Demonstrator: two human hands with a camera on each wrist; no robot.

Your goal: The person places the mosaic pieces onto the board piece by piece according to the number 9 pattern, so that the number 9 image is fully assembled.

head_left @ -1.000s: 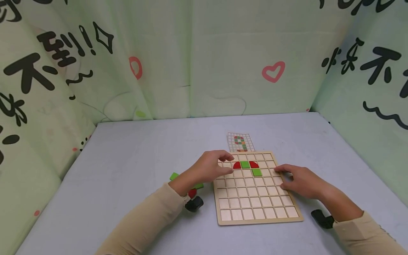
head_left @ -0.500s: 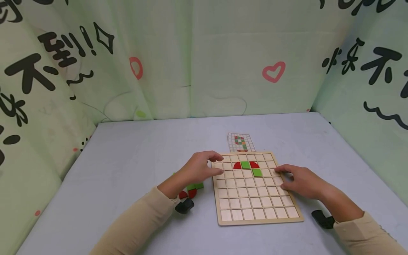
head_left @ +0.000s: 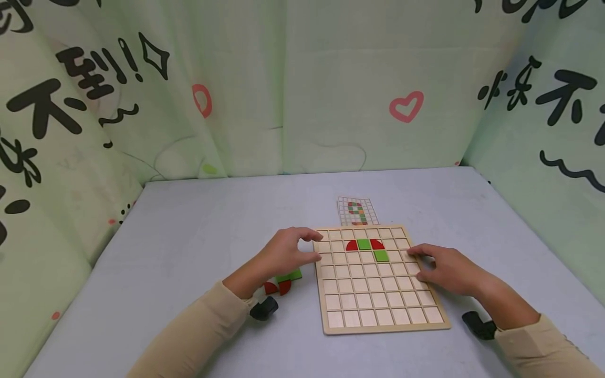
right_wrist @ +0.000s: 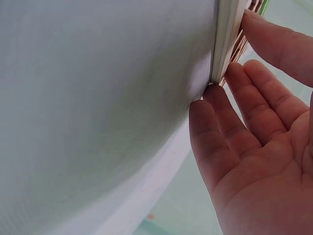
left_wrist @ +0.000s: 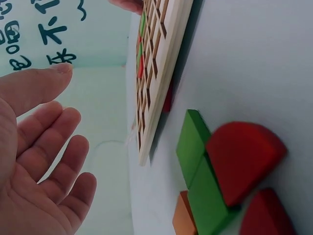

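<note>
A wooden grid board (head_left: 373, 301) lies on the table. In its upper cells sit a red rounded piece (head_left: 352, 245), a green square (head_left: 363, 244), a second red rounded piece (head_left: 377, 244) and a lower green square (head_left: 381, 256). My left hand (head_left: 288, 252) hovers by the board's upper left edge, thumb and fingers apart and holding nothing. Under that wrist lie loose blocks: green squares (left_wrist: 211, 196), red quarter-rounds (left_wrist: 244, 159) and an orange block (left_wrist: 184, 213), partly hidden in the head view. My right hand (head_left: 446, 268) touches the board's right edge with thumb and fingers.
A printed card (head_left: 357, 209) with a coloured grid pattern lies behind the board, its lower end covered by it. Black wrist devices (head_left: 263, 308) hang at both cuffs. Pale green curtains (head_left: 326, 105) enclose the white table (head_left: 212, 210) at the back and sides.
My left hand has drawn back leftward from over the board to its left edge, uncovering cells and some loose blocks. The right hand and the board stay where they were.
</note>
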